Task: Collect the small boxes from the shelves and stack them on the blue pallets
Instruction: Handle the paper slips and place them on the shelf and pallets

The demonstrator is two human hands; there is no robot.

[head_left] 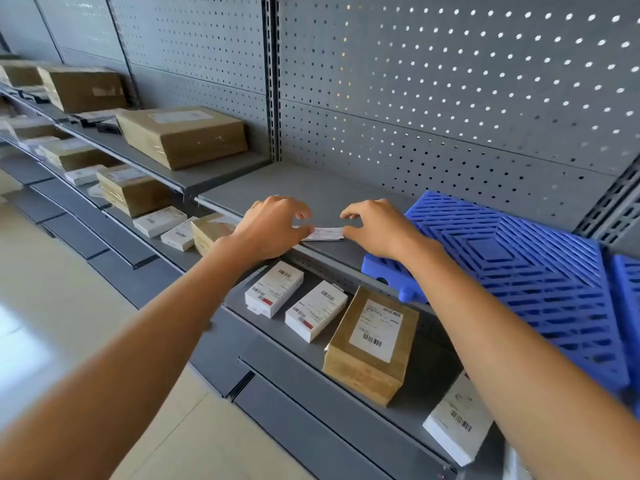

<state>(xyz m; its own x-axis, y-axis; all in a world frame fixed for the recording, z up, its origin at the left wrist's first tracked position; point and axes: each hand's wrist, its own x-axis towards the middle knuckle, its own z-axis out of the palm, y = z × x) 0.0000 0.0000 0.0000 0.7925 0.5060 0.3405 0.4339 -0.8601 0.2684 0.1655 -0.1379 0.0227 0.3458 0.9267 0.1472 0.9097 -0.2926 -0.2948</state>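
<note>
At far left, brown cartons sit on the grey upper shelf, with a larger taped carton nearer. Below them, small white boxes lie on the lower shelf among brown parcels. The left hand reaches over the upper shelf's front edge, fingers curled, thumb and fingertips pinching the left end of a thin white labelled box. The right hand pinches its right end the same way, index finger raised and bent. Beneath the hands, two white boxes and a brown labelled parcel rest on the lower shelf. To the right, a blue pallet lies on the upper shelf, just beside the right hand.
</note>
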